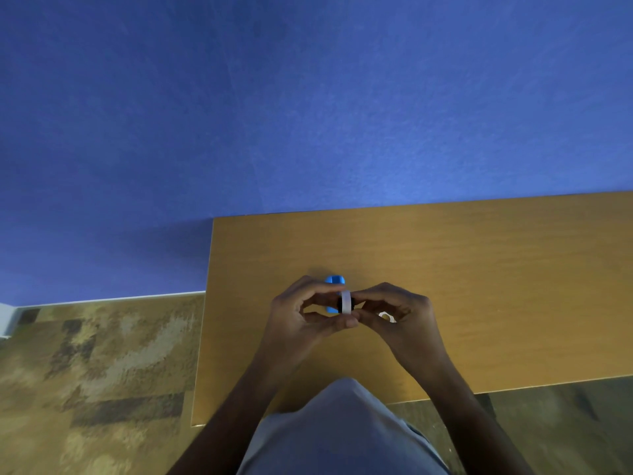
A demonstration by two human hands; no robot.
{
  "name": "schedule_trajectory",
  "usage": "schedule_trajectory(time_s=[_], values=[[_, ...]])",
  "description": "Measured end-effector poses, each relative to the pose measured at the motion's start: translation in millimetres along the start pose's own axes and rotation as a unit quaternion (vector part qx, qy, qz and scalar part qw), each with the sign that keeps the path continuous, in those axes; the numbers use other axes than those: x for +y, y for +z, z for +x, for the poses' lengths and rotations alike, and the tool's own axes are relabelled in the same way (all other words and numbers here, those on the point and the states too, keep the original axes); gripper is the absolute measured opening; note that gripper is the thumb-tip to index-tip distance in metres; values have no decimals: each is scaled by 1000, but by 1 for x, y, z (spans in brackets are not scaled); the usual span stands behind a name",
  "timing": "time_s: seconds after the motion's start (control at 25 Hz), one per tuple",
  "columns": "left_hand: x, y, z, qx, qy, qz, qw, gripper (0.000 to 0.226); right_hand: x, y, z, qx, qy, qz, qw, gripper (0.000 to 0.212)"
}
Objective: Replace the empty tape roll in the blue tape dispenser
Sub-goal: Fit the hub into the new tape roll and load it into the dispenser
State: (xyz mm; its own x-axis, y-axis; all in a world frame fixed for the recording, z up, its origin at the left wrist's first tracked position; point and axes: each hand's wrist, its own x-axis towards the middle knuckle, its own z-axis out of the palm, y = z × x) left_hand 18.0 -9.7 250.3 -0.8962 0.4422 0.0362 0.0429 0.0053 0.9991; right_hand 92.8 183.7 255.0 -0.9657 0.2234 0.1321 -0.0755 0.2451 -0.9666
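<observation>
Single head-worn wide-angle view, aimed forward and down.

The scene is seen from above and behind the left hand and the right hand, which are met low and just right of centre in the frame, at arm's length from the lens. The forearms are seen entering from the bottom edge, on either side of a grey-clad torso directly beneath the camera. Beyond the hands, the wooden table is shown running to a blue wall, by which the whole upper half is filled. To the left of the hands, patterned floor is taken in. Only one view is given, so nothing is shared.
</observation>
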Motion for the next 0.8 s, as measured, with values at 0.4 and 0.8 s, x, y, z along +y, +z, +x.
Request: schedule_trajectory(time_s=[0.4, 0.8], values=[[-1, 22, -10, 16, -8, -65, 998, 30, -1, -21, -5, 7, 10, 22, 1000, 25], [1, 55, -10, 37, -5, -63, 997, 27, 0, -44, -2, -6, -17, 43, 999, 22]])
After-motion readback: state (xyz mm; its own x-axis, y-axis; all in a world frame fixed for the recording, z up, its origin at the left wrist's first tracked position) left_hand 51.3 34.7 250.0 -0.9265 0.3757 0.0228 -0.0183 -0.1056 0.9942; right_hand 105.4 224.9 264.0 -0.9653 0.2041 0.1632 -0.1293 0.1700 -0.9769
